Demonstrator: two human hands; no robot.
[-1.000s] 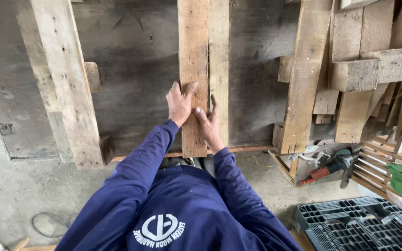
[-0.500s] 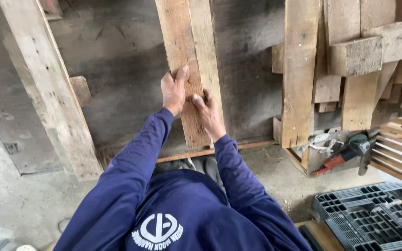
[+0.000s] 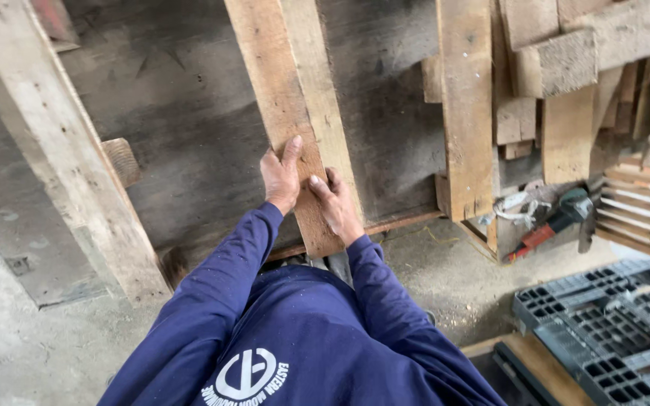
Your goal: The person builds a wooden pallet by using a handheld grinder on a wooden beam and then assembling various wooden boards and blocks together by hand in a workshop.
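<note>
Wooden plank (image 3: 283, 105) leans up against a dark grey board wall (image 3: 189, 113), and it tilts a little to the left at the top. Its bottom end rests low down near the floor (image 3: 24, 338). A paler plank (image 3: 323, 98) stands right beside it, touching its right edge. The left hand (image 3: 281, 174) holds the left edge of the wooden plank, with the thumb laid flat on the front. The right hand (image 3: 336, 204) presses on the front of the plank lower down, with its fingers curled over the right edge. Both hands are close together, almost touching. Both arms wear dark blue sleeves (image 3: 220, 293). A big pale beam (image 3: 62, 150) leans on the left side. More planks (image 3: 466, 105) and short wood bits stand on the right. A red and green power tool (image 3: 554, 222) lies on the floor by them. A black plastic pallet (image 3: 603, 316) sits in the bottom right corner.
</note>
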